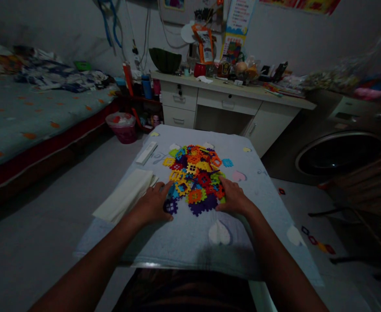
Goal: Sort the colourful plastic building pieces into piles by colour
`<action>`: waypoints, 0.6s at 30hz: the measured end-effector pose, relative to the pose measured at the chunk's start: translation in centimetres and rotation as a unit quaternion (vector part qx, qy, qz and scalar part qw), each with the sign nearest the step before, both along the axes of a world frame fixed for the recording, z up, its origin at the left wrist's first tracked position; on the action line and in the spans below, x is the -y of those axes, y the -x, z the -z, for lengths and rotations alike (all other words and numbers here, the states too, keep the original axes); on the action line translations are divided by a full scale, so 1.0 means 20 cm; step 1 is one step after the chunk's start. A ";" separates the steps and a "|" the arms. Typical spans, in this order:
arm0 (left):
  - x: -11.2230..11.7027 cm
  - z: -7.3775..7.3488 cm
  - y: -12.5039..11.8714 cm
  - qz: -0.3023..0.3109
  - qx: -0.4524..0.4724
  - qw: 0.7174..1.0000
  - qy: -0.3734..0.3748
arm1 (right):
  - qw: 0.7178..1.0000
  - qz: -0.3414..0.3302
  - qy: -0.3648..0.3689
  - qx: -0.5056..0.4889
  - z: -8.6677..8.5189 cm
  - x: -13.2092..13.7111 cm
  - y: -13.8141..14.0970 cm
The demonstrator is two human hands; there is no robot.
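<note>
A pile of colourful interlocking plastic building pieces (197, 173) lies in the middle of the cloth-covered table (262, 225). At the pile's near left edge rests my left hand (154, 203), thumb and fingers apart, beside a dark purple window piece (170, 206). Against the near right edge is my right hand (233, 197), its fingers spread around green and red pieces. A flat purple piece (203, 205) and an orange square piece (195, 196) lie between the two hands. Neither hand visibly grips anything.
Left of the pile are a folded pale cloth or paper (122, 195) and a long white box (146, 153). One blue piece (227, 163) sits apart on the right. Several pieces lie on the floor near a chair (366, 221). Behind stands a cluttered desk (210, 95); a washing machine (333, 138) is at right.
</note>
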State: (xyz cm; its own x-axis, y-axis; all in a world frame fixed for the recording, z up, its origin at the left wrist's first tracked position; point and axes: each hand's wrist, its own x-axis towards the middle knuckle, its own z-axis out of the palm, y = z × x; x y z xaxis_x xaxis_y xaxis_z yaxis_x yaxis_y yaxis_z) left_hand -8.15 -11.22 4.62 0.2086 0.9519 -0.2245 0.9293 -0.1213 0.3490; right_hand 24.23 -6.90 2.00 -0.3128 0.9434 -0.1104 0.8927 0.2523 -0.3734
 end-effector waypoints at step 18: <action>-0.14 0.13 -0.31 -0.046 0.265 0.955 -0.124 | 0.970 0.030 -0.104 -0.219 -0.01 -0.10 0.24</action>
